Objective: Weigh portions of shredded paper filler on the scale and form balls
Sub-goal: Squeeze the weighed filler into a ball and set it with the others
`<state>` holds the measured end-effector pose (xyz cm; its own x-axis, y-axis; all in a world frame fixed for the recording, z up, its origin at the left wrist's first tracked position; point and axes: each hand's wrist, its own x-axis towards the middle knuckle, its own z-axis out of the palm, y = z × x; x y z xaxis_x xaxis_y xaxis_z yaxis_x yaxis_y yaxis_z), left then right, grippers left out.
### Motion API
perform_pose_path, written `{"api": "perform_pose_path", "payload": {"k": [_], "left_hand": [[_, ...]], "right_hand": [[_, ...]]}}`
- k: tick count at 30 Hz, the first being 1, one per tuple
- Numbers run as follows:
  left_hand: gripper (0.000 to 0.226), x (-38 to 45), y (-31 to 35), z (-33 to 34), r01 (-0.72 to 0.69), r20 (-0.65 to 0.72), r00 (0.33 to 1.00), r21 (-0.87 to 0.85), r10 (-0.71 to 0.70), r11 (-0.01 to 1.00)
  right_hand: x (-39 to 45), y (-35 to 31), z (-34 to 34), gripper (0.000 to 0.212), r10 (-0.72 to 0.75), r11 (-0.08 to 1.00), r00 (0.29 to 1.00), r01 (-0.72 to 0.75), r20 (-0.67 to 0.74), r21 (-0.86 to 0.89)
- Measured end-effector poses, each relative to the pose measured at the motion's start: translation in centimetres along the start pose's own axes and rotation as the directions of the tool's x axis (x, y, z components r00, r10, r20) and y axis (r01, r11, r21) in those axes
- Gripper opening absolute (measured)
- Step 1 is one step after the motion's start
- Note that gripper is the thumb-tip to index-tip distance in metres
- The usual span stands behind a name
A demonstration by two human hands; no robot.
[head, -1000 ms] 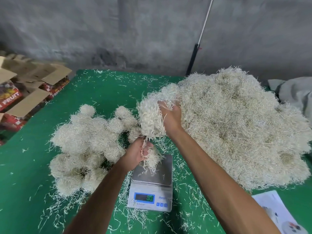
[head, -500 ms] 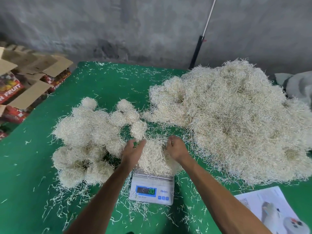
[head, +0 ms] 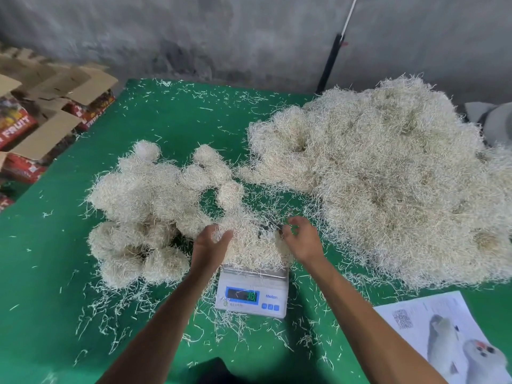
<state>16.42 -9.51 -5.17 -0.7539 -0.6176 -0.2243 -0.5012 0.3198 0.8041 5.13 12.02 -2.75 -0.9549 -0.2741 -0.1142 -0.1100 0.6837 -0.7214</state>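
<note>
Shredded paper sits heaped on the platform of a small white scale, near the front edge of the green bench, covering the platform. The left hand rests against the left side of this portion with fingers curled loosely into the strands; whether its grip truly pinches any of them cannot be told. The right hand is at the portion's right side, fingers bent and spread, the fingertips just above the strands, its grip released and holding nothing. The scale's display is lit, but the digits are too blurred to read.

Finished balls of the same paper lie clustered toward the left side of the bench, touching one another and just beside the scale. The big loose pile fills the right half of the bench up to its far edge. Stray strands are scattered over the green surface. A printed sheet lies at the front right corner. Open cardboard boxes stand off the bench's left edge, and a dark pole leans against the grey wall behind.
</note>
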Motion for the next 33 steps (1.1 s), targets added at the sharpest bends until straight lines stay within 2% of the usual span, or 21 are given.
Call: {"api": "perform_pose_path", "payload": {"k": [2,5,9,19,23,26,28,29,31,33], "left_hand": [[0.072,-0.7,-0.4,-0.1,-0.043,0.005,0.999,-0.005,0.043,0.999],[0.076,-1.5,-0.8,-0.2,-0.148,-0.062,0.987,0.024,0.149,0.989],[0.081,-1.9,-1.1,0.0,-0.182,-0.054,0.981,0.034,0.184,0.983],[0.086,-0.7,-1.0,-0.4,-0.164,-0.120,0.979,0.032,0.166,0.986],[0.087,0.2,-0.5,-0.3,-0.122,-0.082,0.989,0.035,0.125,0.992],[0.086,0.6,0.4,0.2,-0.073,0.025,0.997,-0.029,0.074,0.997],[0.083,0.5,0.8,0.7,-0.107,0.119,0.986,-0.047,0.112,0.993],[0.081,0.4,0.9,1.1,-0.149,0.132,0.980,0.006,0.147,0.989],[0.080,0.1,1.1,1.6,-0.242,0.085,0.969,0.186,0.230,0.952],[0.087,0.0,1.5,1.7,-0.329,0.065,0.942,0.381,0.330,0.864]], "right_hand": [[-0.6,1.0,0.1,0.026,0.026,0.999,0.999,-0.025,0.032,-0.029],[-1.0,1.5,0.6,0.014,0.046,0.998,0.995,-0.049,0.085,0.030],[-1.3,1.3,1.4,0.014,0.007,1.000,0.999,-0.007,0.044,0.007],[-2.6,1.5,2.0,0.042,-0.002,1.000,0.998,0.002,-0.070,0.002],[-3.2,1.7,2.2,0.044,-0.023,1.000,0.998,0.023,-0.055,0.003],[-3.9,1.5,2.4,0.053,-0.037,0.999,0.998,0.037,-0.057,-0.005],[-4.3,1.5,2.6,0.075,-0.067,0.996,0.997,0.069,0.034,-0.052],[-4.4,1.6,2.8,0.087,-0.085,0.988,0.991,0.097,0.107,-0.120],[-4.2,1.8,3.1,0.099,-0.100,0.931,0.966,0.175,0.237,-0.320],[-4.0,1.9,3.3,0.101,-0.097,0.866,0.945,0.235,0.313,-0.441]]}}
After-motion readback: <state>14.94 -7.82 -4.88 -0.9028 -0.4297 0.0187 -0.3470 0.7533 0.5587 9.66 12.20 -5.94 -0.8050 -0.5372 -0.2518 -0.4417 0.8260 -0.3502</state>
